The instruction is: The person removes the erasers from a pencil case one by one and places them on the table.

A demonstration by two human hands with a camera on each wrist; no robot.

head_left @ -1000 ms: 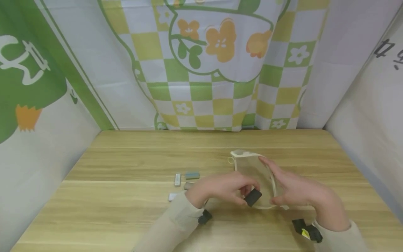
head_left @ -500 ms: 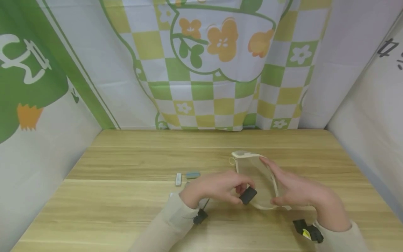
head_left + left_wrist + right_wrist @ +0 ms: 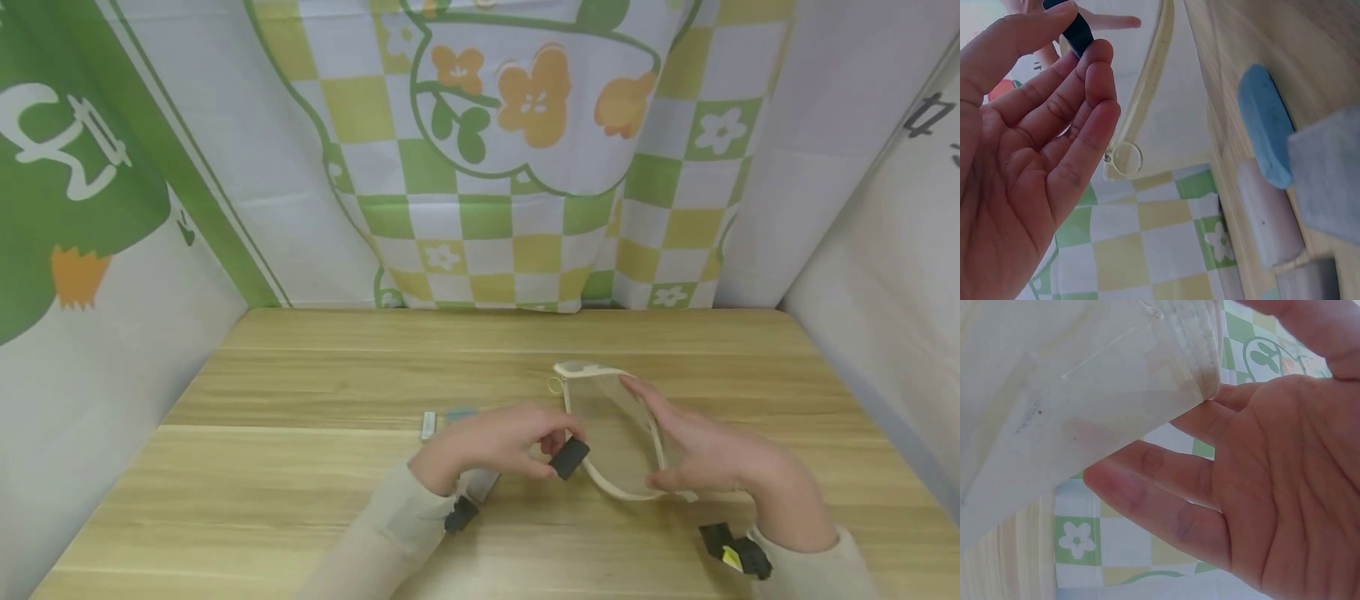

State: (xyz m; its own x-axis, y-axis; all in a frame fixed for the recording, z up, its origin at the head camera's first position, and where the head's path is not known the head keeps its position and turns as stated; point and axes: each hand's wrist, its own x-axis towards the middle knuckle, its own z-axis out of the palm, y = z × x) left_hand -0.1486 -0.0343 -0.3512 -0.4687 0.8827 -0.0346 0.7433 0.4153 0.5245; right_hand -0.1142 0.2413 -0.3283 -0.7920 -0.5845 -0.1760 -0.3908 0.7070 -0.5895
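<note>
My left hand (image 3: 498, 442) pinches a small black block (image 3: 570, 458) between thumb and fingers, just left of a translucent zip pouch (image 3: 611, 433) with cream edging. The left wrist view shows the block (image 3: 1079, 30) edge-on at the fingertips, and a pull ring (image 3: 1127, 157) at the pouch's corner. My right hand (image 3: 705, 446) holds the pouch from the right side, fingers at its far edge and thumb at the near one. The pouch's mouth gapes toward the left hand. In the right wrist view, some fingertips are seen through the clear sheet (image 3: 1085, 419).
Left of the pouch, partly under my left forearm, lie several small blocks: a whitish one (image 3: 428, 426), a blue one (image 3: 1265, 122), a pinkish one (image 3: 1269, 215) and grey ones (image 3: 1329, 178). A patterned curtain (image 3: 480, 217) hangs behind the wooden table (image 3: 315, 367).
My left hand has moved left with the black block, away from over the pouch's mouth. The forearm now covers more of the loose blocks. My right hand and the pouch have hardly moved.
</note>
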